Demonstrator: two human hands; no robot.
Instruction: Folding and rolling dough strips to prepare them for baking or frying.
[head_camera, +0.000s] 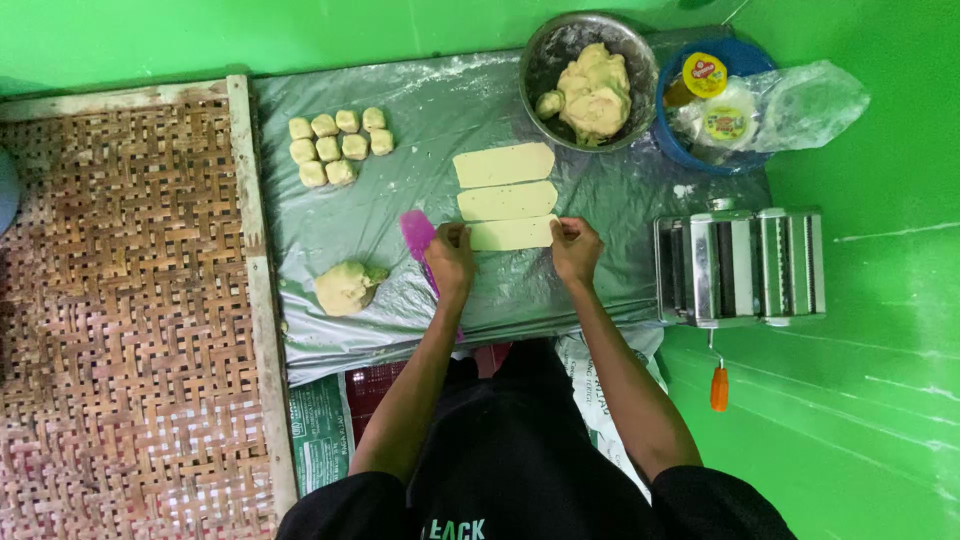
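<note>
The nearest dough strip (511, 233) lies flat on the grey plastic sheet (420, 130), third in a row of three flat pale rectangles; the other two dough strips (505, 182) lie just beyond it, side by side with almost no gap. The left hand (450, 252) pinches its left end and the right hand (575, 247) pinches its right end. Each grip looks closed on the strip's edge with the fingertips, though the view from above is small, so I cannot be fully sure how firmly they hold. Holding both ends at once keeps the thin sheet straight and stops it from folding or stretching on one side.

A pink plastic scraper (419, 240) lies just beside the left hand, partly under the wrist, so it is easy to take. Further left sits a rough dough lump (346, 287), and beyond it a neat cluster of small dough balls (335, 147), kept well apart from the flat strips so they do not stick to them. A metal bowl (560, 45) with more dough stands at the far edge, with a blue basin (745, 60) holding jars beside it. At the right, a metal pasta roller (740, 265) with an orange-handled crank (719, 385) stands at the edge of the sheet, near the right hand. A woven bamboo tray (120, 300) lies on the left.
</note>
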